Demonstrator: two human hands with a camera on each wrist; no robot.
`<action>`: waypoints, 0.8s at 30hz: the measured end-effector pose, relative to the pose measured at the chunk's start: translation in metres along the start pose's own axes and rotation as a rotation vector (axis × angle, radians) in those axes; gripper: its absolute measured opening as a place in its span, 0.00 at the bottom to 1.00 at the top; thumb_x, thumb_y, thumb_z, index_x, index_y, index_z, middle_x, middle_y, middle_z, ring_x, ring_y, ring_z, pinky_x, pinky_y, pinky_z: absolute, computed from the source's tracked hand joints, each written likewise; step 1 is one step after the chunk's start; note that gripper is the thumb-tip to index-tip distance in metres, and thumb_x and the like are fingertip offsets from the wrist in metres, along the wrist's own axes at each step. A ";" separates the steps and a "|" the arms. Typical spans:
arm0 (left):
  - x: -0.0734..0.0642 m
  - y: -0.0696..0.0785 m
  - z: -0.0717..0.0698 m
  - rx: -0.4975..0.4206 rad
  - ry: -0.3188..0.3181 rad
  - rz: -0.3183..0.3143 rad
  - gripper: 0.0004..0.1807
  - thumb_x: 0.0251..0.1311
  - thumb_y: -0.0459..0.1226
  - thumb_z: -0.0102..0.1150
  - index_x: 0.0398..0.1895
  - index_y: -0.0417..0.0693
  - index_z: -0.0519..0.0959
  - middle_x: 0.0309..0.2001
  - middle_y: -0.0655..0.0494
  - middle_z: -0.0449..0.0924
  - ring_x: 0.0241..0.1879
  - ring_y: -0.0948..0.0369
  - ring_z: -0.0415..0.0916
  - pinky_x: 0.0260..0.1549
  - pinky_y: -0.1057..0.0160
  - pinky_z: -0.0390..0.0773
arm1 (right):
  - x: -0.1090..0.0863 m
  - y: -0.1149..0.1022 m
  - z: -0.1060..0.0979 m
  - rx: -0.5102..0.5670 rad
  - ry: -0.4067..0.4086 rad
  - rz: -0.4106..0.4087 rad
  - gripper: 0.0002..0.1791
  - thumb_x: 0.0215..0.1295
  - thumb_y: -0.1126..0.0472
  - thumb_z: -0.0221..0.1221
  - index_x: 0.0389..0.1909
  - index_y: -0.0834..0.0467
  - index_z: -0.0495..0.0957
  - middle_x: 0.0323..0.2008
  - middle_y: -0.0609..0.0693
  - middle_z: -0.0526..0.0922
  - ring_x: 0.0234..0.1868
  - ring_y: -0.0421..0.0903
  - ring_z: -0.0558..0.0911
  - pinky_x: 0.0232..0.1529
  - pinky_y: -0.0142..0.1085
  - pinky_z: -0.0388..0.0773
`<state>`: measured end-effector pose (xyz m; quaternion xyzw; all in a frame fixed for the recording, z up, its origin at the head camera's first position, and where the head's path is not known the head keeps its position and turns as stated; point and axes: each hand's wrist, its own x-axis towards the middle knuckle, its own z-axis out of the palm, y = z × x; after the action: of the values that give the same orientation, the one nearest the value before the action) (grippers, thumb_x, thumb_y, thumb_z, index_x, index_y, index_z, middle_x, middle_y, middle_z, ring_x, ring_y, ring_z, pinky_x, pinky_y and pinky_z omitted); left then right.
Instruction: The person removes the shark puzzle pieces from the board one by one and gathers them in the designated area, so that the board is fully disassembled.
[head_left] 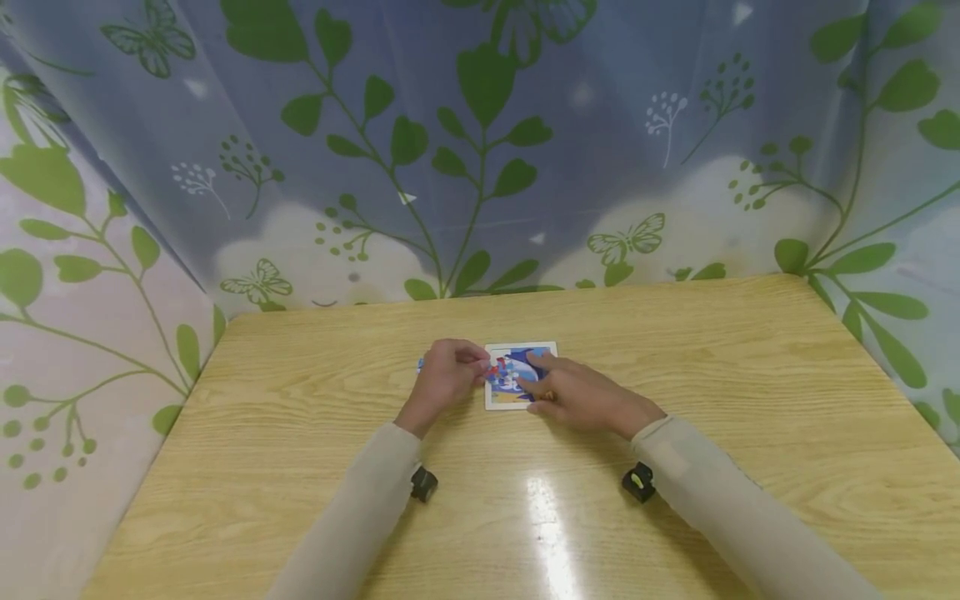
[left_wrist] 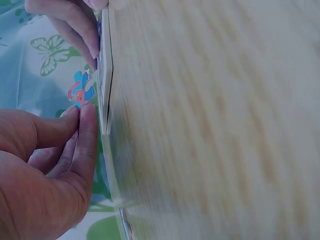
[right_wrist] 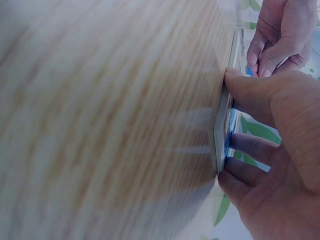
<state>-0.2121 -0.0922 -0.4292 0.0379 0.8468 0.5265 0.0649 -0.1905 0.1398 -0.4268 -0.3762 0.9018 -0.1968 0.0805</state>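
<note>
Wood-grain table (head_left: 487, 475), picture board (head_left: 507, 398), colourful piece (left_wrist: 80, 95) in left grip (head_left: 444, 375).

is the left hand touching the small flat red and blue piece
Touching: the left wrist view shows the left hand pinching one end of the small flat red and blue piece.

White glare streaks the tabletop (head_left: 480, 525) under otherwise even light, while the wrist views blur its grain.
</note>
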 end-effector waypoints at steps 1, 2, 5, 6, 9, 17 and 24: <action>-0.001 0.000 -0.001 -0.010 0.004 0.004 0.03 0.63 0.26 0.65 0.38 0.34 0.85 0.35 0.44 0.86 0.32 0.54 0.86 0.33 0.63 0.85 | 0.000 0.000 0.000 0.003 -0.002 0.003 0.24 0.73 0.57 0.61 0.64 0.64 0.76 0.72 0.74 0.59 0.72 0.69 0.62 0.69 0.57 0.63; -0.001 -0.001 -0.002 -0.014 0.008 0.007 0.03 0.63 0.26 0.65 0.38 0.34 0.85 0.35 0.44 0.86 0.32 0.54 0.86 0.33 0.62 0.85 | 0.000 0.000 0.000 0.005 -0.006 0.007 0.24 0.73 0.56 0.61 0.64 0.64 0.76 0.72 0.74 0.58 0.72 0.68 0.62 0.70 0.56 0.62; -0.003 -0.003 -0.007 -0.018 0.020 0.010 0.03 0.63 0.25 0.65 0.37 0.34 0.85 0.34 0.44 0.86 0.31 0.55 0.86 0.34 0.62 0.85 | 0.000 0.001 0.001 0.004 -0.010 0.010 0.24 0.73 0.56 0.61 0.64 0.64 0.75 0.72 0.73 0.58 0.73 0.68 0.61 0.71 0.56 0.61; -0.003 -0.004 -0.009 -0.019 0.023 0.009 0.02 0.63 0.25 0.65 0.37 0.34 0.85 0.34 0.44 0.86 0.31 0.55 0.86 0.33 0.62 0.85 | 0.000 0.001 0.001 0.006 -0.011 0.013 0.24 0.73 0.56 0.61 0.64 0.64 0.75 0.72 0.73 0.58 0.73 0.68 0.61 0.71 0.56 0.60; -0.004 -0.005 -0.016 -0.019 0.034 -0.003 0.02 0.63 0.26 0.65 0.37 0.34 0.85 0.34 0.44 0.86 0.31 0.55 0.85 0.34 0.61 0.85 | 0.000 0.001 0.000 0.010 -0.012 0.014 0.25 0.73 0.55 0.61 0.65 0.64 0.75 0.73 0.73 0.58 0.74 0.67 0.60 0.71 0.56 0.59; -0.009 -0.013 -0.035 -0.023 0.057 -0.042 0.03 0.63 0.26 0.65 0.39 0.33 0.84 0.36 0.42 0.86 0.32 0.55 0.86 0.35 0.60 0.86 | 0.000 -0.001 -0.001 0.009 -0.013 0.015 0.25 0.73 0.56 0.61 0.65 0.65 0.74 0.72 0.73 0.58 0.74 0.67 0.60 0.71 0.56 0.59; -0.014 -0.022 -0.048 -0.012 0.067 -0.044 0.04 0.64 0.26 0.64 0.39 0.33 0.84 0.37 0.42 0.86 0.33 0.56 0.86 0.36 0.61 0.86 | -0.001 -0.002 -0.002 0.006 -0.014 0.011 0.24 0.73 0.57 0.61 0.64 0.66 0.75 0.72 0.74 0.58 0.74 0.68 0.59 0.71 0.57 0.59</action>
<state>-0.2056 -0.1461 -0.4270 0.0012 0.8461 0.5308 0.0481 -0.1889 0.1396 -0.4245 -0.3725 0.9026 -0.1964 0.0892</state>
